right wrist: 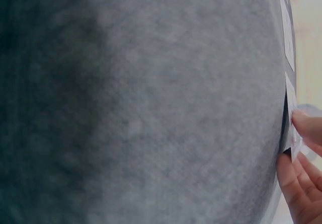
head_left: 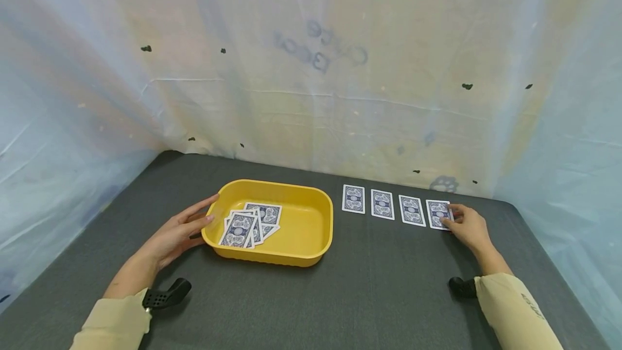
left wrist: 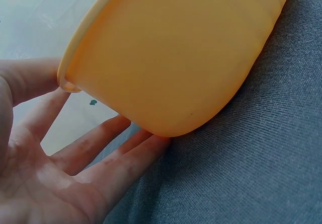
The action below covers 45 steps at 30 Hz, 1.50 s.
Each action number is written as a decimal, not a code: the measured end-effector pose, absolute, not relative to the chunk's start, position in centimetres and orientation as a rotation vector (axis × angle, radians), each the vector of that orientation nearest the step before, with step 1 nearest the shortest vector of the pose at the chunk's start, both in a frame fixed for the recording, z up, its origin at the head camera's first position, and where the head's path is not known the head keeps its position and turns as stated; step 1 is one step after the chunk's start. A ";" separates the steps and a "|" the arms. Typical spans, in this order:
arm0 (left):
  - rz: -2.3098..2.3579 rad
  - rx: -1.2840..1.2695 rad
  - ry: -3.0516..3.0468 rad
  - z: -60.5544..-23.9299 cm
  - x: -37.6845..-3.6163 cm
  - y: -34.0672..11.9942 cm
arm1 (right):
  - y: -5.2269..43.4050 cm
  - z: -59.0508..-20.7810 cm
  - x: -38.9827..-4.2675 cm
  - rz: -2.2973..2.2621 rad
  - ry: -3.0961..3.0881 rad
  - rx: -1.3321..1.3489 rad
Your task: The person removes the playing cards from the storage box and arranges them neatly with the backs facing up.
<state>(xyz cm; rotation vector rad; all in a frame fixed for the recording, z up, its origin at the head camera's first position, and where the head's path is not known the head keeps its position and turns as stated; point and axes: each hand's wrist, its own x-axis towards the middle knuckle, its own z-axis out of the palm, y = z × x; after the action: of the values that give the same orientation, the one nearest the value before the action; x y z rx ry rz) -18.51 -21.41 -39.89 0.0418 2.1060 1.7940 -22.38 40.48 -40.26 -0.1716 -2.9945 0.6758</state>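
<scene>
A yellow tray (head_left: 311, 231) stands on the dark grey table, with several blue-backed playing cards (head_left: 243, 227) lying loosely in its left half. My left hand (head_left: 201, 215) is open, and its straight fingers (left wrist: 115, 158) lie against the tray's left outer wall (left wrist: 176, 58). To the right of the tray, several cards lie face down in a row (head_left: 382, 204). My right hand (head_left: 449, 216) pinches the right edge of the rightmost card (head_left: 436, 213). In the right wrist view, fingers (right wrist: 302, 189) close on that card's edge (right wrist: 293, 144).
Translucent plastic sheeting (head_left: 311, 80) walls the table at the back and on both sides. Black wrist mounts (head_left: 165, 294) (head_left: 461, 287) sit near the table's front. Bare grey cloth (head_left: 379, 285) stretches in front of the tray and the card row.
</scene>
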 end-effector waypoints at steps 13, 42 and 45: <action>1.808 0.041 2.090 -39.8 -18.5 -21.4 | 40.2 -40.1 -22.4 0.625 -3.028 -0.188; 1.813 0.064 2.092 -39.8 -18.5 -21.4 | 35.2 -38.0 -22.3 0.817 -2.850 -0.002; 1.807 0.067 2.106 -39.8 -18.4 -21.4 | 34.4 -37.8 -22.1 0.848 -2.830 0.009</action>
<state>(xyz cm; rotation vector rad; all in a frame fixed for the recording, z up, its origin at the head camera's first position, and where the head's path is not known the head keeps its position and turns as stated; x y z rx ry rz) -18.42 -21.41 -39.81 0.0671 2.1056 1.8070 -22.14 34.42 -37.84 0.0091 -2.8305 0.8480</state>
